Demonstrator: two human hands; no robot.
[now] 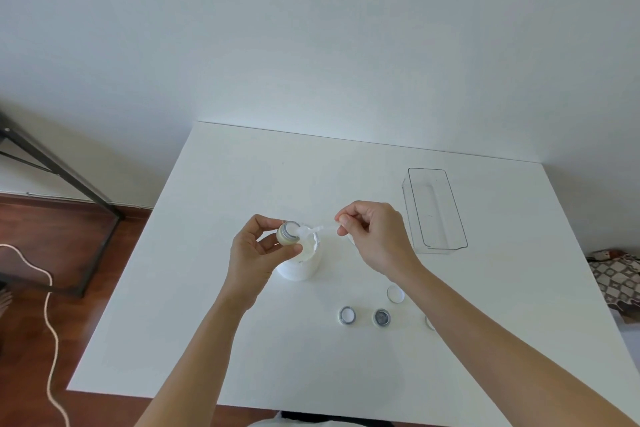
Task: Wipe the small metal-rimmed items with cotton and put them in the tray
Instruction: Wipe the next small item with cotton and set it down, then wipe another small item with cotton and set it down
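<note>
White surface (242, 340) against a pale wall carries a clear tray (437, 210) at right. Left hand (254, 250) fingers clamp a metal-rimmed item (288, 231) above a white tub (301, 262); right hand (375, 236) fingers pinch a cotton swab (320, 228) touching the item.

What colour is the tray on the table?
The tray is clear, see-through plastic with no colour of its own; the head view shows it.

The square matt surface (242, 340) is plain white. The clear rectangular plastic tray (437, 210), right of centre, is colourless with a dark rim line. The small round item (288, 233) has a silver-grey metal rim and cream body. The cylindrical container (300, 262) is white. The wooden floor (27, 236), lower left, is reddish-brown. The cloth (616, 281) at the right edge carries a grey-and-white geometric pattern.
</note>
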